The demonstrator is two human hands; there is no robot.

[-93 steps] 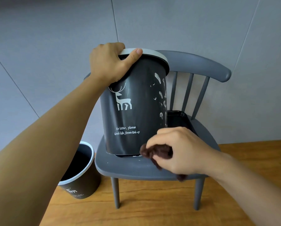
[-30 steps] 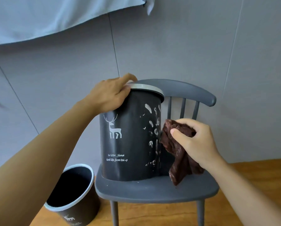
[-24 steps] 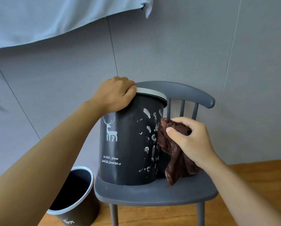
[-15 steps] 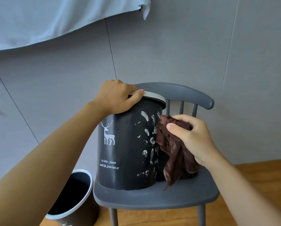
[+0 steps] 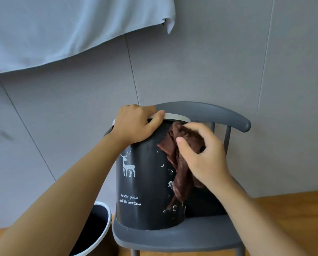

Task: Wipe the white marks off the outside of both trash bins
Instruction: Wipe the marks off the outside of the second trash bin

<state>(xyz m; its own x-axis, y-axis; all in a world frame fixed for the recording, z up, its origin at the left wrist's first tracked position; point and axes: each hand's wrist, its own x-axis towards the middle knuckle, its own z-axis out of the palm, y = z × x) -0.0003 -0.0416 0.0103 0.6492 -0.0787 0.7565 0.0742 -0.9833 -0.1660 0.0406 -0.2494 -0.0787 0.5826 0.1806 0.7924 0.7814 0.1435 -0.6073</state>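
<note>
The right hand has a brown cloth bunched in its curled fingers and thumb and presses it against the upper right side of the dark bin, just under the pale rim; a loose tail of cloth hangs down the wall below the fist. The left hand grips the rim from the other side, thumb over the edge, and the bin stands upright on the seat of a grey chair. To do this stroke well, the pressure probably needs to come from the padded bulk of the cloth, not the dangling tail, which only brushes the surface. White marks show down the wall beside and below the cloth, so a firm pass from rim to base seems the sensible line, with the left hand bracing against the push so the bin does not slide off the seat or tip. Turning the bin a little by the rim would likely bring any hidden marks round. The second bin stands on the floor left of the chair; only its rim and inside show, so its marks cannot be judged.
</note>
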